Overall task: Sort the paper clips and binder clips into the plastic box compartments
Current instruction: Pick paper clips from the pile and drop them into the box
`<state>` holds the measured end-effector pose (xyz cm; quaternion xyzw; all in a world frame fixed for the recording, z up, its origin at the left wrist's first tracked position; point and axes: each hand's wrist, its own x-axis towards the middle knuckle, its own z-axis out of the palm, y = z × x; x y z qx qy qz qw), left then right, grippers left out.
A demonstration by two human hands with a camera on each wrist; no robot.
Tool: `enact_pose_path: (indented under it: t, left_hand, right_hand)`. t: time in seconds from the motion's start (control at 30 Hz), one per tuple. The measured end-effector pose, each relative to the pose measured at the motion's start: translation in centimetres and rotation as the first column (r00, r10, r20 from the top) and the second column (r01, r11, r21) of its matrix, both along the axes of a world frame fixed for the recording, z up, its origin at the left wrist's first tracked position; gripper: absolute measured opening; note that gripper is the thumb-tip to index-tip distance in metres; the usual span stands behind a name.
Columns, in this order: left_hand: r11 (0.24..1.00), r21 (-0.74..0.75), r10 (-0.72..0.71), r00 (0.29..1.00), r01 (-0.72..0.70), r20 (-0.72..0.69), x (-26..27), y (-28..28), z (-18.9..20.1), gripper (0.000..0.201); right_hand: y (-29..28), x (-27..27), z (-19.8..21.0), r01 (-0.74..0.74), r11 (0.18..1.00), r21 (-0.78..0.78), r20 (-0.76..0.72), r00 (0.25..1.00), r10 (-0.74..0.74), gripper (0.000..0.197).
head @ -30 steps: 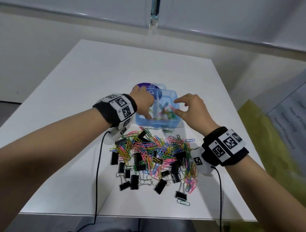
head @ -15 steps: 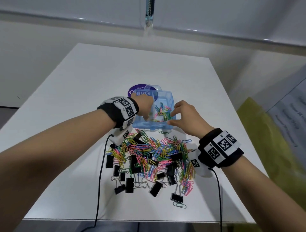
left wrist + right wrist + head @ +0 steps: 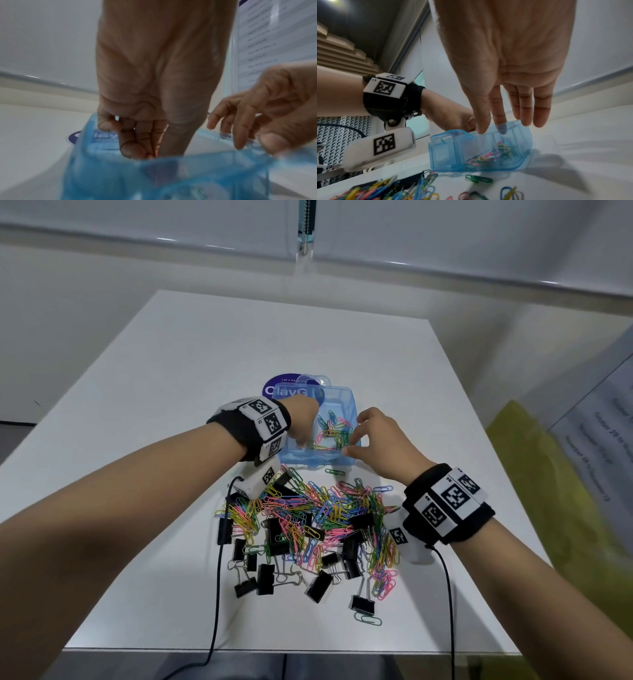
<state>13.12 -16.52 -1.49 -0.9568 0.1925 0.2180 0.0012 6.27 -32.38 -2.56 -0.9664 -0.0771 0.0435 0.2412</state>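
Observation:
A blue plastic box [image 3: 342,398] [image 3: 453,148] [image 3: 120,175] stands on the white table beyond a mixed pile of coloured paper clips [image 3: 308,508] and black binder clips [image 3: 320,585]. Several paper clips [image 3: 334,433] [image 3: 496,152] lie in its right compartment. My left hand [image 3: 303,419] [image 3: 145,148] [image 3: 452,119] reaches into the left side, fingers curled down and gripping the box wall. My right hand [image 3: 354,440] [image 3: 503,125] [image 3: 240,128] hovers over the box's right edge, fingers straight and spread, holding nothing.
The box's clear lid with a purple label [image 3: 291,386] lies just behind it. One green paper clip [image 3: 335,472] [image 3: 478,178] lies alone in front of the box. Black cables [image 3: 219,577] run off the table's near edge. A yellow object [image 3: 548,491] sits beyond the right edge.
My right hand, pinched over the right compartment half a second ago, has spread its fingers. The left hand has stayed on the box's left side.

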Motion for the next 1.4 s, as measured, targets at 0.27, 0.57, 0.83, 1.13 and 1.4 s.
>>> enact_pose_path:
  t: [0.27, 0.57, 0.83, 1.13, 1.4]
  left_hand:
    - [0.95, -0.291, 0.115, 0.993, -0.116, -0.021, 1.9, 1.4, 2.6, 0.019]
    - [0.899, -0.436, 0.11, 0.986, -0.046, 0.125, 1.1, 0.2, 3.5, 0.009]
    - [0.998, 0.044, -0.047, 0.999, 0.045, 0.026, -0.2, 3.0, 0.9, 0.016]
    - [0.998, -0.026, 0.059, 0.997, -0.058, 0.052, -0.6, 1.2, 0.1, 0.03]
    - [0.998, -0.04, 0.051, 0.998, -0.052, -0.031, -1.8, 0.8, 1.6, 0.035]
  right_hand:
    - [0.1, 0.0, -0.1, -0.008, 1.0, -0.001, 0.001, 1.0, 0.008, 0.021]
    - [0.2, -0.1, 0.1, -0.025, 1.0, -0.015, 0.01, 1.0, 0.025, 0.019]
    - [0.2, -0.1, -0.2, -0.017, 1.0, -0.01, 0.01, 1.0, 0.017, 0.019]
    - [0.5, 0.0, -0.2, -0.015, 0.999, -0.046, 0.011, 1.0, 0.016, 0.02]
    - [0.6, 0.0, -0.1, -0.025, 0.998, -0.06, 0.016, 1.0, 0.026, 0.021]
